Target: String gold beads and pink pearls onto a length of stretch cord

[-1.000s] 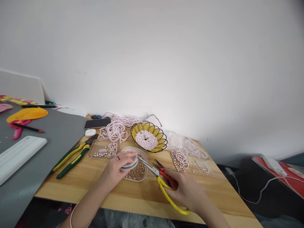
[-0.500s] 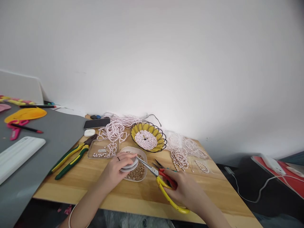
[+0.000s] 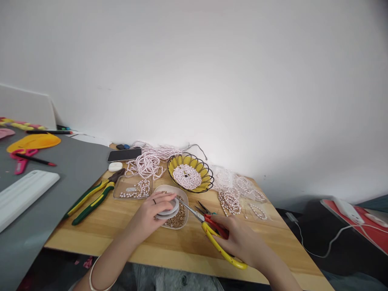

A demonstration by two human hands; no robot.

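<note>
My left hand (image 3: 151,214) is closed around a white spool (image 3: 169,211), above a small dish (image 3: 178,223) of gold beads. In my right hand (image 3: 236,236) is a pair of scissors (image 3: 222,251) with yellow and red handles. The blades point left and their tips come close to the spool; whether a thread lies between them is too fine to make out. Dark-tipped pliers (image 3: 203,207) lie just behind the scissors, their handles hidden by my right hand.
A yellow basket (image 3: 209,178) of pink beads stands behind the dish. Left of it are a clear tray (image 3: 117,190), pink bead strands (image 3: 148,161), a phone (image 3: 125,154) and green-yellow pliers (image 3: 93,202). Bagged bead strands (image 3: 230,198) lie to the right.
The scissors and my right hand have shifted slightly right and down. My left hand still holds the spool near the blade tips. The view has moved a little.
</note>
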